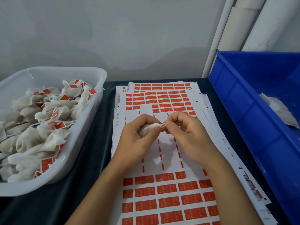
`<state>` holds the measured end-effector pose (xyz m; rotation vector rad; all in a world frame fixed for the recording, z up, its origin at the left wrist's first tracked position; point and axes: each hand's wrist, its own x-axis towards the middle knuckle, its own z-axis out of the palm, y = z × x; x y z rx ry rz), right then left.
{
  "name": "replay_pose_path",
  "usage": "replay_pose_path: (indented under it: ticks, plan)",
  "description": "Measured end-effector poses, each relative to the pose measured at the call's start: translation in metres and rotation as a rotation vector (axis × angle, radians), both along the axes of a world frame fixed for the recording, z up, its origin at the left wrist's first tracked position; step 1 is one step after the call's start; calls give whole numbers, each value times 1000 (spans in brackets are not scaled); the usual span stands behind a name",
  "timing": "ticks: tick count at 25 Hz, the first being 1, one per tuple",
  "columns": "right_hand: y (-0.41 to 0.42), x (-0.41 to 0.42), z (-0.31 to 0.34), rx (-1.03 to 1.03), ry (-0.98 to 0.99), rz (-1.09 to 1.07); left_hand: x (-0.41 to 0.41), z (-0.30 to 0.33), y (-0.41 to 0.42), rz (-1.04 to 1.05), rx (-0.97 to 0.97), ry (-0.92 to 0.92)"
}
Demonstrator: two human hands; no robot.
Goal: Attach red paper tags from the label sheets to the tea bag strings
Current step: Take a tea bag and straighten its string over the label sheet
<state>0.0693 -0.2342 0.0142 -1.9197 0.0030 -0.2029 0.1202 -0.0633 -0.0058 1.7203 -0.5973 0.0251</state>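
Tea bag [148,129] cupped in left hand [138,138], string [163,125] pinched by right hand [183,129]

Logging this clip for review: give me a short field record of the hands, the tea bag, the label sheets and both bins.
left hand: grips a white tea bag
right hand: pinches the tea bag string
label sheets: stacked under the hands, middle rows stripped of red tags
clear bin: at left, piled with tagged tea bags
blue bin: at right, a few white bags inside
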Motion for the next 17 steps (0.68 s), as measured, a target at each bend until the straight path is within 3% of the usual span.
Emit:
replay_pose_path:
  ticks: [8,17]
  plan:
    - [0,4,-4,-54,-7,-41,2,-3,4,-54,112,74]
    - [-9,7,1,880,303,10,-1,-6,1,-85,243,66]
